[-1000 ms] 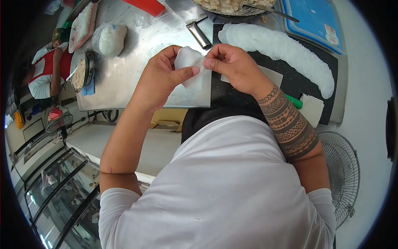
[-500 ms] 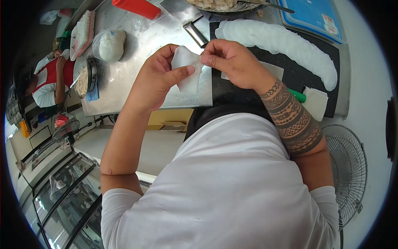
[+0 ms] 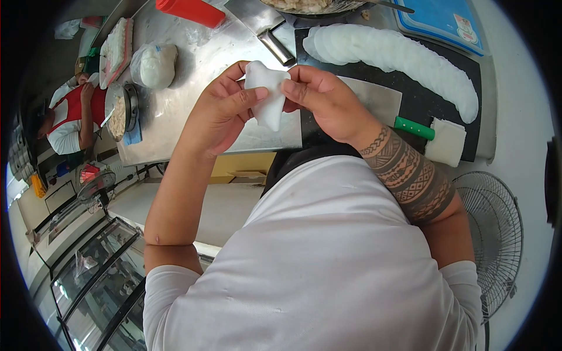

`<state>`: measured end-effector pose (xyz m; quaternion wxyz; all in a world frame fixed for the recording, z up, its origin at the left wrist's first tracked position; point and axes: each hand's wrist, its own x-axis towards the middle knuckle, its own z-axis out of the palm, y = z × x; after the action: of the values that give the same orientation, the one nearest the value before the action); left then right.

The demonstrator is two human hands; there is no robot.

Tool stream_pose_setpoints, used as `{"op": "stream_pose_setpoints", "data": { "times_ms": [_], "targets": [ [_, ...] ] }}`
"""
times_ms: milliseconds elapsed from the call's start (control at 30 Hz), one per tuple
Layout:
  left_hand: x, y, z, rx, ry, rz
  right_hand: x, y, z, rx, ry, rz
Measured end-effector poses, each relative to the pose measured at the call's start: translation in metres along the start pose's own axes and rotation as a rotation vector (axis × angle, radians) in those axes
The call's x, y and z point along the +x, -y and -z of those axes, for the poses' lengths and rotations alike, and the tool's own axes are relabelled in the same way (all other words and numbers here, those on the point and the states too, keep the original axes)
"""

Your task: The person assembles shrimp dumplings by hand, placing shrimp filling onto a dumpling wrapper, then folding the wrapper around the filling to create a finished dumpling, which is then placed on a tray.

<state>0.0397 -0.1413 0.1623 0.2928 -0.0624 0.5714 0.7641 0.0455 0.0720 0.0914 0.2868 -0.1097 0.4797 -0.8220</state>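
Note:
A thin white dough wrapper (image 3: 267, 105) is stretched between my two hands above the steel table's front edge. My left hand (image 3: 225, 105) pinches its left side, thumb lying across the face of the sheet. At its right edge, my right hand (image 3: 325, 102) grips it between thumb and fingers. Beyond my right hand, a curved row of overlapping round dough wrappers (image 3: 398, 64) lies on a black board (image 3: 328, 73). A broad-bladed cleaver with a green handle (image 3: 414, 128) rests on that board, beside a folded white cloth (image 3: 446, 142).
A bowl of pale filling (image 3: 310, 6) stands at the back. On the steel table (image 3: 170, 126) are a metal scraper (image 3: 275, 48), a red bottle (image 3: 193, 11) and bagged dough (image 3: 157, 64). A blue-lidded box (image 3: 439, 26) sits back right. A person in a red apron (image 3: 70, 111) works at left.
My right hand has moved slightly lower and turned, its fingers now behind the wrapper's right edge. The wrapper has changed shape, its lower end narrowing to a point. The cleaver's handle is more exposed.

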Motion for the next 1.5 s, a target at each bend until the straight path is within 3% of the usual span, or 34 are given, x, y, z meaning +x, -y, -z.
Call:
{"op": "stream_pose_setpoints", "data": {
  "times_ms": [100,167,200,267,300,367,400,467,500,567,600,667,733,833,967,1167,1233,1333,1467,1500],
  "targets": [
    [-0.002,0.003,-0.001,-0.139,-0.047,0.012,0.002,-0.002,0.001,0.036,-0.042,0.057],
    [-0.003,0.005,0.001,-0.178,-0.060,0.044,-0.002,0.009,0.008,-0.493,-0.102,0.107],
    [-0.003,0.007,0.002,-0.178,-0.061,0.046,-0.005,0.015,0.009,-0.492,-0.102,0.106],
    [-0.003,0.010,0.003,0.095,-0.136,0.023,-0.009,0.026,0.009,-0.806,-0.121,0.297],
    [-0.004,0.008,0.001,0.096,-0.139,0.024,-0.010,0.027,0.010,-0.804,-0.119,0.297],
    [-0.005,0.001,-0.005,0.541,-0.173,-0.049,-0.012,0.030,0.012,-0.908,-0.124,0.337],
    [-0.005,0.002,-0.003,0.540,-0.170,-0.049,-0.013,0.030,0.013,-0.909,-0.126,0.337],
    [-0.003,0.004,0.002,0.363,-0.135,-0.088,-0.015,0.031,0.015,-0.748,-0.104,0.082],
    [-0.003,0.006,0.002,0.362,-0.133,-0.093,-0.015,0.027,0.014,-0.752,-0.105,0.085],
    [-0.001,0.008,0.000,0.182,-0.077,-0.081,-0.014,0.010,0.011,0.076,-0.114,-0.035],
    [-0.001,0.009,-0.004,0.180,-0.074,-0.086,-0.014,-0.001,0.008,0.070,-0.115,-0.034],
    [0.001,0.013,-0.011,0.050,-0.065,-0.058,-0.014,-0.017,0.004,0.357,-0.017,-0.083],
    [0.004,0.019,-0.009,0.050,-0.060,-0.088,-0.013,-0.013,-0.001,0.350,-0.101,-0.107],
    [0.003,0.029,-0.004,-0.006,-0.102,-0.129,-0.008,-0.013,0.005,0.584,-0.091,-0.007],
    [0.005,0.045,0.004,-0.120,-0.124,-0.178,-0.008,0.001,0.000,0.626,-0.132,-0.072],
    [0.002,0.064,0.017,-0.209,-0.183,-0.217,-0.001,-0.011,-0.004,0.370,-0.311,-0.043],
    [0.000,0.069,0.022,-0.226,-0.193,-0.247,0.002,-0.001,-0.006,-0.070,-0.325,0.003],
    [-0.003,0.072,0.028,-0.174,-0.236,-0.273,0.007,0.013,0.000,-0.192,-0.302,-0.046],
    [-0.004,0.072,0.032,-0.307,-0.149,-0.273,0.013,-0.011,-0.007,0.328,-0.238,-0.084],
    [-0.005,0.070,0.032,-0.352,-0.122,-0.274,0.014,-0.026,-0.002,0.399,-0.184,-0.209]
  ]
}}
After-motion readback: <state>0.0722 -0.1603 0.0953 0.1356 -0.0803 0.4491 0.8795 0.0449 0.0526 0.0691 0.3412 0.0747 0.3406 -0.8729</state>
